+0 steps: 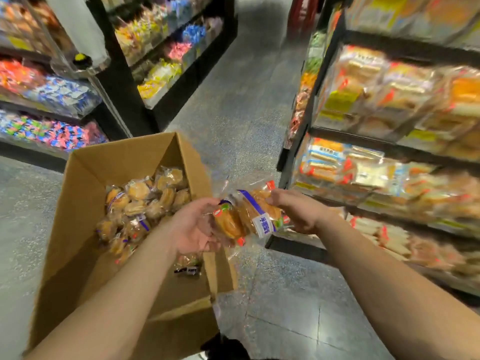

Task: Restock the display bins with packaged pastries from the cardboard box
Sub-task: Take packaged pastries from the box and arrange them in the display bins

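Shop aisle, pastries [246, 216] between hands — held

**Cardboard, clear film and speckled stone**

The box [85, 183] is plain brown cardboard, matt, with raw cut edges and creased flaps. The pastries [145, 203] heaped inside it sit in clear, glossy plastic wrappers that catch the light. The two packs [246, 216] held between the left hand [193, 227] and the right hand [298, 209] have the same shiny crinkled film, with printed blue-and-white bands. The floor [233, 100] is smooth grey speckled stone with a dull sheen. The shelf frames [311, 131] look matt black; the bins [376, 162] on them have clear, glossy fronts.
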`<state>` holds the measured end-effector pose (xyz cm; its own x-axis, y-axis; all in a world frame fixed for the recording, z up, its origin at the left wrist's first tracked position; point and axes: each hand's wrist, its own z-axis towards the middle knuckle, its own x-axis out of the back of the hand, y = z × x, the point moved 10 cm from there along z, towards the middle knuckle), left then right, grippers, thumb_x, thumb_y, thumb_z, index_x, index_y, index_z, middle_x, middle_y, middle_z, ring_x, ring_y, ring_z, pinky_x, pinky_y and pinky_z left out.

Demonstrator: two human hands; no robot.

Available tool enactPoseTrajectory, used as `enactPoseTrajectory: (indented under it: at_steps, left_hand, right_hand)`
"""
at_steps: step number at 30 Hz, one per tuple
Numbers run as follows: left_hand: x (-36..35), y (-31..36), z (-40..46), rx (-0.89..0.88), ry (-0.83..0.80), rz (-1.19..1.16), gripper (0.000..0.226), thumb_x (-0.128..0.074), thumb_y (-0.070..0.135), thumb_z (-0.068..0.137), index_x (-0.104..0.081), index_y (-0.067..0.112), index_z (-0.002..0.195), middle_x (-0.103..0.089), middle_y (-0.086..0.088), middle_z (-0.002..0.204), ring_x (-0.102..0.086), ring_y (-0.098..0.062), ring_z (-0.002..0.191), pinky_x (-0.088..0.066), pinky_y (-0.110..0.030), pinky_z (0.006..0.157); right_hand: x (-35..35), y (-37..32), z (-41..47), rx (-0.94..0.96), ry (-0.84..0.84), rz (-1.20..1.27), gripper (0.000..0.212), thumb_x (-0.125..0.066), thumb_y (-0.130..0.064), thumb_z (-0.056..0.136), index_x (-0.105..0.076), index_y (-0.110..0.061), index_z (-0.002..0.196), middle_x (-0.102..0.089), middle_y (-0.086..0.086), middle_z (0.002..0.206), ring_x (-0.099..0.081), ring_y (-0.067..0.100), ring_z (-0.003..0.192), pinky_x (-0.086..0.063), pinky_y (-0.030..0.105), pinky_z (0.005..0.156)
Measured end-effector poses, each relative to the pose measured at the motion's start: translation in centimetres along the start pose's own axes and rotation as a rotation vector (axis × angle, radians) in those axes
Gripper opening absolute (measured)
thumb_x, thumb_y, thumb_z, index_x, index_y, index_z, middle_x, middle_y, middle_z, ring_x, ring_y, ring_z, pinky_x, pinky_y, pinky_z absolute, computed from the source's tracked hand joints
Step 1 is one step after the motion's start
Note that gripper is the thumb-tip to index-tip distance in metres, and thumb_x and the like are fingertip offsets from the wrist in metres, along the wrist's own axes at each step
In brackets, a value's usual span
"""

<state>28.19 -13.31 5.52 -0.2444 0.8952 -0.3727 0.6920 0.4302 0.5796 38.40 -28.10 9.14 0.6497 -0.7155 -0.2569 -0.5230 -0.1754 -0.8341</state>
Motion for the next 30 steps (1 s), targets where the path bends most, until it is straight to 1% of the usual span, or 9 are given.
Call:
enactPoseTrajectory:
  at_steps: [4,7,10,12,15,18,22,27,30]
  left_hand:
    - [-10.0,-2.2,2.7,0.075,-0.071,0.056,0.074,-0.035,0.078,0.086,-0.064,0.012,0.101,-0.065,-0.018,0.095,-0.067,-0.032,0.077,-0.039,-0.028,0.058]
    - [-19.3,-4.3,3.2,0.056,-0.135,0.142,0.090,-0.015,0.084,0.086,-0.063,0.009,0.098,-0.068,-0.017,0.081,-0.063,-0.026,0.060,-0.033,-0.026,0.052]
    - [-29.1,-6.7,3.2,-0.034,-0.191,0.200,0.091,-0.002,0.076,0.090,-0.061,0.008,0.103,-0.073,-0.013,0.072,-0.069,-0.019,0.055,-0.055,-0.025,0.050]
    - [-34.7,-8.4,3.9,-0.097,-0.246,0.249,0.099,0.001,0.079,0.086,-0.060,0.010,0.123,-0.074,-0.015,0.101,-0.072,-0.020,0.090,-0.054,-0.047,0.094]
    - [-42.2,-11.4,4.7,-0.129,-0.310,0.319,0.098,-0.006,0.082,0.082,-0.067,0.015,0.120,-0.071,-0.020,0.111,-0.067,-0.029,0.110,-0.031,-0.050,0.115]
    - [-48.2,-14.1,5.5,-0.168,-0.331,0.498,0.077,-0.026,0.075,0.083,-0.059,0.018,0.122,-0.071,-0.018,0.115,-0.066,-0.029,0.109,-0.043,-0.047,0.101]
    - [-55.6,-16.6,6.4,-0.220,-0.328,0.649,0.053,-0.068,0.045,0.077,-0.056,0.015,0.120,-0.072,-0.004,0.087,-0.061,-0.012,0.062,-0.039,-0.028,0.063]
    - [-64.0,-21.0,7.7,-0.113,-0.406,0.684,0.061,-0.079,0.032,0.068,-0.050,0.019,0.120,-0.076,-0.006,0.096,-0.071,-0.025,0.094,-0.050,-0.043,0.098]
    - [-67.9,-23.3,9.6,-0.055,-0.453,0.688,0.056,-0.076,0.022,0.078,-0.051,0.013,0.128,-0.075,-0.012,0.106,-0.071,-0.028,0.103,-0.051,-0.045,0.099]
  right_hand:
    - [8.7,1.5,-8.6,0.073,0.176,0.137,0.022,-0.041,-0.001,0.102,-0.060,-0.005,0.091,-0.071,0.002,0.065,-0.065,0.005,0.050,-0.046,0.015,0.041]
    - [15.6,3.8,-15.3,0.113,0.276,0.197,0.020,-0.043,-0.007,0.101,-0.063,-0.006,0.101,-0.074,0.005,0.078,-0.070,0.010,0.064,-0.053,0.019,0.051]
    - [22.3,6.0,-22.4,0.158,0.378,0.260,0.022,-0.055,-0.018,0.094,-0.063,-0.008,0.112,-0.075,0.008,0.091,-0.070,0.017,0.076,-0.057,0.029,0.066]
    - [26.2,7.4,-27.0,0.174,0.439,0.317,0.033,-0.063,-0.025,0.088,-0.064,-0.007,0.116,-0.075,0.010,0.098,-0.069,0.023,0.085,-0.054,0.032,0.068]
    - [30.8,9.0,-33.7,0.233,0.509,0.429,0.019,-0.050,-0.020,0.099,-0.064,-0.010,0.107,-0.074,0.005,0.088,-0.069,0.016,0.074,-0.054,0.027,0.059]
    - [33.9,9.9,-39.6,0.293,0.562,0.458,0.020,-0.046,-0.018,0.101,-0.063,-0.012,0.109,-0.072,0.003,0.088,-0.068,0.013,0.073,-0.056,0.025,0.062]
    - [37.3,11.7,-45.9,0.347,0.630,0.458,0.019,-0.049,-0.021,0.101,-0.064,-0.014,0.110,-0.073,0.003,0.092,-0.069,0.014,0.078,-0.057,0.026,0.070]
    - [41.1,14.6,-52.1,0.334,0.760,0.496,0.021,-0.053,-0.023,0.100,-0.060,-0.014,0.117,-0.074,0.008,0.100,-0.072,0.018,0.083,-0.059,0.033,0.075]
    - [43.5,15.8,-55.5,0.330,0.827,0.527,0.023,-0.053,-0.024,0.100,-0.059,-0.016,0.120,-0.075,0.008,0.100,-0.073,0.018,0.083,-0.058,0.034,0.071]
